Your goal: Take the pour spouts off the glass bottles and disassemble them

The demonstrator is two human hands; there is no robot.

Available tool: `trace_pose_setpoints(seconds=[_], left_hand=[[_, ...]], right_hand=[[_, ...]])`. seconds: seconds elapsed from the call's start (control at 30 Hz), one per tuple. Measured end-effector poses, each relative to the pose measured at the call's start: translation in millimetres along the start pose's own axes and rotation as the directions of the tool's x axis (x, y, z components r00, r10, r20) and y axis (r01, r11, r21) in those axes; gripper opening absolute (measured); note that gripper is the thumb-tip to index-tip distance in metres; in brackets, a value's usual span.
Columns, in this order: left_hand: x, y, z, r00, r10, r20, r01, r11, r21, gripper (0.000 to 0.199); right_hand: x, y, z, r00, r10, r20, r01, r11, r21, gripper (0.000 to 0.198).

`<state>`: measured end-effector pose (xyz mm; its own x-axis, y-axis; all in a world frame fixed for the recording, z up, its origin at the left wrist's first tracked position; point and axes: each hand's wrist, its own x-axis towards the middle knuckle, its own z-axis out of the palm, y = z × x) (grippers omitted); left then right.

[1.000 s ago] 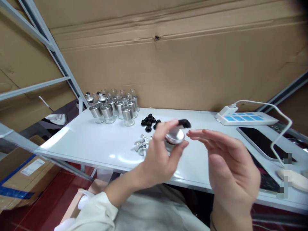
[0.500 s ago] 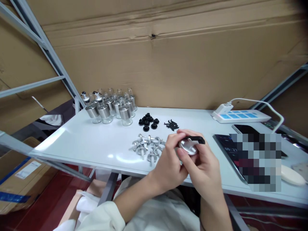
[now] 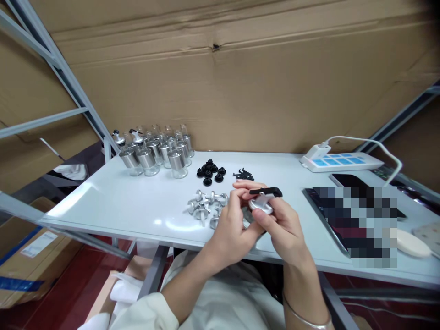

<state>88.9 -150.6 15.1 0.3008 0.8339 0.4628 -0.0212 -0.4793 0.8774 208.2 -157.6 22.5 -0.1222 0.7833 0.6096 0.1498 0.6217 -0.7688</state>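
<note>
As the left hand point(image 3: 233, 224) and right hand point(image 3: 288, 231) clasp a round silver-metal pourer point(image 3: 259, 205) with a slim black plastic lever point(image 3: 273, 190), apparently adjusting it, steady pressure seems needed next.

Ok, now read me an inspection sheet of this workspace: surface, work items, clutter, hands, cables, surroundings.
Surface: white table, glossy with light reflections.
Work items: glass bottles with metal sleeves at the left rear, two wearing spout tops; separate groups of black stoppers, silver parts and small black pieces.
Clutter: two devices, partly pixelated; pale oval item.
Hands: left hand and right hand together hold a silver top with a black lever; what lies beneath is mostly hidden.
Cables: white cable runs from a charger on the power strip.
Surroundings: cardboard sheet behind, metal frame left, cardboard box lower left.
</note>
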Motion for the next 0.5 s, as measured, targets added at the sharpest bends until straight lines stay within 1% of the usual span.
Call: trace_pose_setpoints(seconds=[0.1,0.2,0.3,0.4,0.5], left_hand=[[0,2,-2,0.996,0.072,0.055,-0.078,0.99,0.114,0.03],[-1,3,-3,0.99,0.121,0.072,-0.13,0.982,0.137,0.037],[-3,2,-2,0.991,0.129,0.04,-0.133,0.984,0.118,0.038],[-4,-1,3,0.989,0.145,-0.014,-0.144,0.986,0.083,0.035],[-4,-6,7,0.979,0.186,-0.087,-0.179,0.981,0.078,0.032]], right_hand=[[3,2,2,1.0,0.001,0.014,-0.003,0.992,0.125,0.015],[6,0,4,0.999,0.029,0.024,-0.032,0.985,0.172,0.014],[7,-1,5,0.999,0.04,-0.016,-0.036,0.981,0.189,0.022],[7,-3,9,0.997,0.063,-0.054,-0.054,0.986,0.158,0.025],[5,-6,16,0.99,0.042,-0.138,-0.023,0.99,0.136,0.026]])
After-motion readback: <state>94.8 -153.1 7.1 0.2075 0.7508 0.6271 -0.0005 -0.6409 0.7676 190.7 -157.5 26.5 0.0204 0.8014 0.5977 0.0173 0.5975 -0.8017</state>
